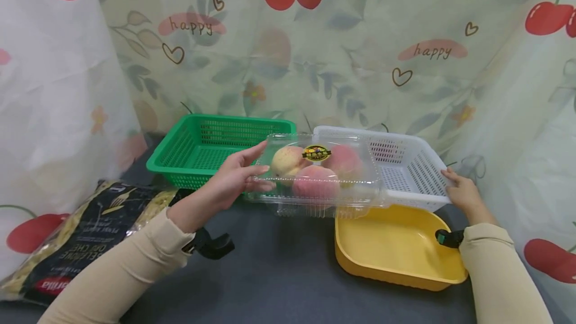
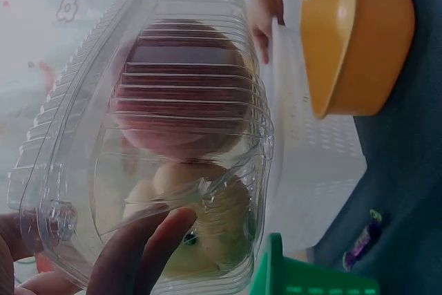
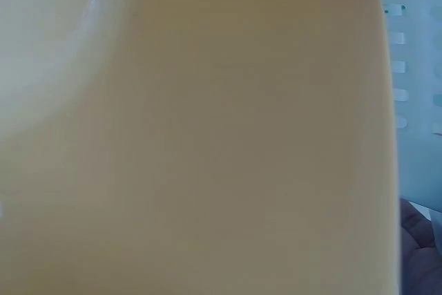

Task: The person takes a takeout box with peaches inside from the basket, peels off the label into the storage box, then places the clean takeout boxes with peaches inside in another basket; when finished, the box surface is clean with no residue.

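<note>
My left hand (image 1: pixel 234 174) grips the left end of a clear plastic clamshell box (image 1: pixel 355 196), thumb on top and fingers below. Peaches (image 1: pixel 316 181) show through its lid, which bears a black and gold label (image 1: pixel 316 153). In the left wrist view, the fingers (image 2: pixel 162 240) press against the ribbed underside. The box is held up in the air, overlapping the left part of a white slotted basket (image 1: pixel 423 176). At that basket's right end, my right hand (image 1: pixel 465 196) holds the rim; the right wrist view shows only a bit of this hand (image 3: pixel 420 253).
A green basket (image 1: pixel 180 156) stands at back left. In front of the white basket sits a yellow tray (image 1: pixel 387 249), under the right wrist. A pasta bag (image 1: pixel 90 234) lies at left, partly behind the left sleeve. Patterned curtains (image 1: pixel 288 64) enclose the dark table (image 1: pixel 270 279).
</note>
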`<state>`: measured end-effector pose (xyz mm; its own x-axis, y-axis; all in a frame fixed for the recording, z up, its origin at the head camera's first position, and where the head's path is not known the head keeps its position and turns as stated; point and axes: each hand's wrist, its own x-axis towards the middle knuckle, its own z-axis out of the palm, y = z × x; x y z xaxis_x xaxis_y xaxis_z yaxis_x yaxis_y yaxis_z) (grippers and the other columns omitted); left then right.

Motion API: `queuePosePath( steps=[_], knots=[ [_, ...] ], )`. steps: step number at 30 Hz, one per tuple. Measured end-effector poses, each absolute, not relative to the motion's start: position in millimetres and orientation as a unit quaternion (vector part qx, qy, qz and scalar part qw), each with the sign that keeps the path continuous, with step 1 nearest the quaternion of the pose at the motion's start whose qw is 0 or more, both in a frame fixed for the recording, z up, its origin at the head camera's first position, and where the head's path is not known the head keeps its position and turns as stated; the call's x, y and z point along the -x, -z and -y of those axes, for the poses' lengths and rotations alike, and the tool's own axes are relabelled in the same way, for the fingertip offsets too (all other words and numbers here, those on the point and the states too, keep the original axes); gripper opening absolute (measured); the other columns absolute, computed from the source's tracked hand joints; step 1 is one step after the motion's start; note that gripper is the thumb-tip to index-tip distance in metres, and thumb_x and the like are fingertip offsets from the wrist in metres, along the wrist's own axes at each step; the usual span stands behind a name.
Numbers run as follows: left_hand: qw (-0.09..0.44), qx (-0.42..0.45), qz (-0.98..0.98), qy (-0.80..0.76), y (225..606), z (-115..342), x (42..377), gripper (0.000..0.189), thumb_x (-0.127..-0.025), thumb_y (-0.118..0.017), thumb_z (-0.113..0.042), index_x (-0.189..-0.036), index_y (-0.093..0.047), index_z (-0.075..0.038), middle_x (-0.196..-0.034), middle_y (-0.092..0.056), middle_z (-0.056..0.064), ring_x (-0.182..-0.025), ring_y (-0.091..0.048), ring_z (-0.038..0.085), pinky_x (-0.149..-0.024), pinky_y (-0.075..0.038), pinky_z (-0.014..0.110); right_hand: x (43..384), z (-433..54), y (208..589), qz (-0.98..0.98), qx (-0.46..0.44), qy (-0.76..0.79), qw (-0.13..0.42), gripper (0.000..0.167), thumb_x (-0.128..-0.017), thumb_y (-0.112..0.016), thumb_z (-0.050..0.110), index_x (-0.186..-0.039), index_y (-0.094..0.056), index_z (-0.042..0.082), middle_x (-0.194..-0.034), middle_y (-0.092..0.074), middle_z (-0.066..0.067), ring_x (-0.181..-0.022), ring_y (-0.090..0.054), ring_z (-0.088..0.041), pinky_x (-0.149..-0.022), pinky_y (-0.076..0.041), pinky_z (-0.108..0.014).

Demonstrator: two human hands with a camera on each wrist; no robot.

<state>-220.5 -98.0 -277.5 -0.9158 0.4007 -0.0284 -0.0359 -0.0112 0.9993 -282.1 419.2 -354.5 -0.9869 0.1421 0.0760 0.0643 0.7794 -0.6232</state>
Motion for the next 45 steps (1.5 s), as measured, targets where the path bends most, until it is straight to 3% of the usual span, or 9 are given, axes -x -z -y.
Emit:
queuePosePath(
  steps=[7,10,12,16,18,23,26,41,45],
  knots=[
    [0.14,-0.129,-0.702,-0.686,289,115,201,0.065,-0.096,-0.049,-0.009,-0.15,-0.016,-0.02,-0.158,-0.004,0.007,-0.092,-0.068,0.017,-0.08,-0.056,0.029,282,-417,354,0.942,0.064,-0.327,0.049,0.055,-0.089,-0.033,-0.001,-0.142,-0.019,-0.005,-0.151,-0.006,-0.023,-0.133,-0.011,-0.054,-0.106,-0.016,-0.066],
    [0.137,-0.126,-0.711,-0.678,296,119,194,0.065,-0.096,-0.05,-0.009,-0.15,-0.017,-0.021,-0.158,-0.005,0.006,-0.101,-0.065,0.023,-0.08,-0.056,0.031,282,-418,355,0.941,0.066,-0.327,0.047,0.055,-0.089,-0.033,-0.001,-0.142,-0.019,-0.004,-0.151,-0.005,-0.023,-0.133,-0.011,-0.054,-0.106,-0.016,-0.066],
    [0.136,-0.124,-0.714,-0.676,299,121,189,0.064,-0.095,-0.05,-0.009,-0.15,-0.017,-0.021,-0.158,-0.005,0.005,-0.108,-0.062,0.029,-0.081,-0.056,0.033,282,-418,356,0.942,0.066,-0.326,0.047,0.055,-0.089,-0.033,0.0,-0.142,-0.019,-0.005,-0.151,-0.005,-0.023,-0.133,-0.011,-0.054,-0.106,-0.016,-0.066],
    [0.137,-0.127,-0.715,-0.674,306,127,180,0.064,-0.096,-0.049,-0.009,-0.15,-0.017,-0.018,-0.158,-0.004,0.008,-0.129,-0.041,0.036,-0.083,-0.055,0.035,283,-418,359,0.94,0.072,-0.33,0.048,0.056,-0.089,-0.032,-0.001,-0.143,-0.018,-0.004,-0.151,-0.004,-0.022,-0.133,-0.011,-0.054,-0.106,-0.017,-0.066],
    [0.136,-0.131,-0.716,-0.672,310,131,175,0.064,-0.096,-0.049,-0.009,-0.15,-0.016,-0.016,-0.158,-0.004,0.009,-0.13,-0.04,0.038,-0.084,-0.055,0.037,283,-418,359,0.939,0.073,-0.332,0.051,0.056,-0.089,-0.032,-0.002,-0.143,-0.018,-0.004,-0.152,-0.005,-0.023,-0.134,-0.011,-0.054,-0.105,-0.018,-0.066],
    [0.14,-0.134,-0.712,-0.675,320,139,163,0.065,-0.096,-0.049,-0.012,-0.15,-0.013,-0.013,-0.158,-0.001,0.012,-0.098,-0.066,0.026,-0.083,-0.055,0.036,284,-418,360,0.94,0.073,-0.329,0.055,0.055,-0.089,-0.033,-0.002,-0.142,-0.019,-0.004,-0.151,-0.006,-0.023,-0.134,-0.012,-0.054,-0.105,-0.019,-0.066],
    [0.143,-0.133,-0.705,-0.682,327,143,156,0.066,-0.096,-0.049,-0.012,-0.15,-0.011,-0.01,-0.157,0.0,0.015,-0.086,-0.069,0.017,-0.083,-0.055,0.034,284,-419,360,0.94,0.073,-0.329,0.053,0.056,-0.088,-0.033,-0.001,-0.143,-0.019,-0.004,-0.151,-0.005,-0.022,-0.133,-0.012,-0.054,-0.105,-0.02,-0.065],
    [0.144,-0.087,-0.687,-0.707,357,148,138,0.072,-0.095,-0.05,-0.011,-0.15,-0.004,-0.007,-0.157,0.0,0.018,-0.089,-0.069,0.019,-0.08,-0.056,0.03,284,-420,361,0.937,0.07,-0.338,0.052,0.058,-0.088,-0.033,0.0,-0.143,-0.017,-0.002,-0.152,-0.002,-0.02,-0.134,-0.008,-0.054,-0.105,-0.017,-0.067],
    [0.136,-0.076,-0.692,-0.705,369,148,136,0.076,-0.094,-0.052,-0.01,-0.15,-0.002,-0.007,-0.157,-0.002,0.018,-0.087,-0.069,0.02,-0.074,-0.056,0.024,285,-420,359,0.94,0.064,-0.331,0.058,0.056,-0.088,-0.033,0.0,-0.142,-0.019,-0.004,-0.151,-0.004,-0.022,-0.133,-0.01,-0.054,-0.106,-0.017,-0.066]
  ],
)
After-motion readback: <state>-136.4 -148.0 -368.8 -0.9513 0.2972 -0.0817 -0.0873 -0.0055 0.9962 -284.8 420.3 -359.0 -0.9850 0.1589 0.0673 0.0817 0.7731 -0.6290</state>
